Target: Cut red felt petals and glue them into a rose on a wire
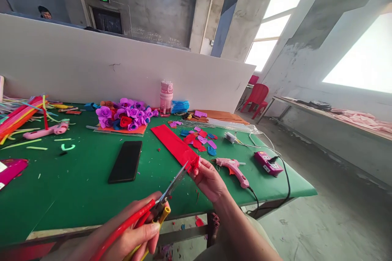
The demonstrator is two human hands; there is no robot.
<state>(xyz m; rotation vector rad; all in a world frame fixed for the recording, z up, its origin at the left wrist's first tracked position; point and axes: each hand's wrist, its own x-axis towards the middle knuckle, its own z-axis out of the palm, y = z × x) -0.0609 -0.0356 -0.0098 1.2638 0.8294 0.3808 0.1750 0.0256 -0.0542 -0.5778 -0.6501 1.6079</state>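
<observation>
Left hand [136, 226] is gripping scissors [174, 185]; right hand [211, 181] is pinching paper [174, 143]. Both are seemingly cutting, the next snip needing steadiness.

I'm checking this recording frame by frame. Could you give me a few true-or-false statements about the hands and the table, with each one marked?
1. The left hand holds the scissors. True.
2. The right hand grips one end of the red strip. True.
3. The phone lies on top of the red strip. False: the phone lies apart from it, on the green table.
4. A red flower sits among purple flowers. True.
5. The pink bottle lies on its side. False: the pink bottle stands upright.
6. The scattered pieces are all blue. False: the scattered pieces are red, purple and blue.
</observation>
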